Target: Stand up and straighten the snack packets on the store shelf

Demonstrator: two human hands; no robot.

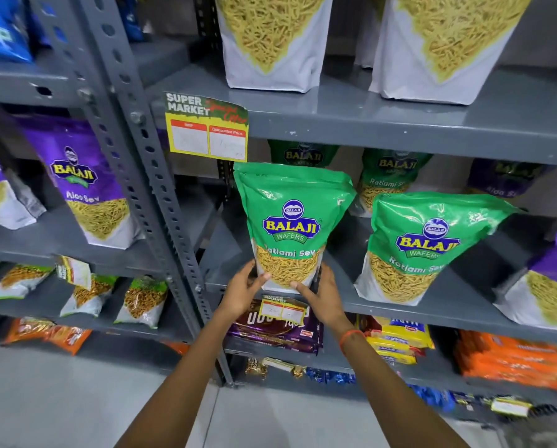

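Note:
A green Ratlami Sev packet (290, 221) stands upright at the front left of the middle shelf (432, 313). My left hand (243, 291) grips its lower left corner and my right hand (319, 294) grips its lower right corner, thumbs on the clear window. A second green packet (422, 244) stands to its right, leaning a little to the right. Two more green packets (390, 176) stand behind them in the shadow. A purple packet (552, 273) is at the far right edge, cut off by the frame.
A grey slotted upright (148, 176) borders the bay on the left, with a yellow price tag (207, 127) on the shelf above. White sev bags (272, 40) stand on the upper shelf. Purple Aloo Sev packets (83, 182) fill the left bay. Biscuit packs (277, 328) lie below.

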